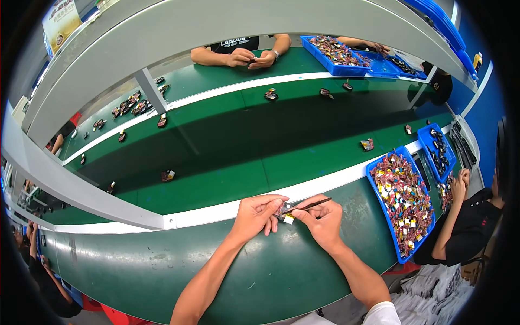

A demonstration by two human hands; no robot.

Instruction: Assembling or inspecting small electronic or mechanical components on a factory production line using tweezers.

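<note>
My left hand (255, 215) is closed, its thumb and fingers pinching a small dark part (284, 208) with a white and yellow tag (288, 219) hanging from it. In my right hand (323, 221) is a slim dark pair of tweezers (316, 204), gripped between thumb and fingers. Its tip reaches leftward to the small part, and the back end sticks out past my fingers. Both hands are close together over the near edge of the green worktable (216, 260). My fingers partly hide the part, so its exact kind is not visible.
To my right a blue tray (374, 174) holds many small tagged wire pieces; another blue tray (437, 170) has black parts. Beyond a white rail runs a green conveyor belt (227, 187) with scattered parts. A co-worker's hands (252, 58) work across it. Grey frame posts (150, 89) rise ahead.
</note>
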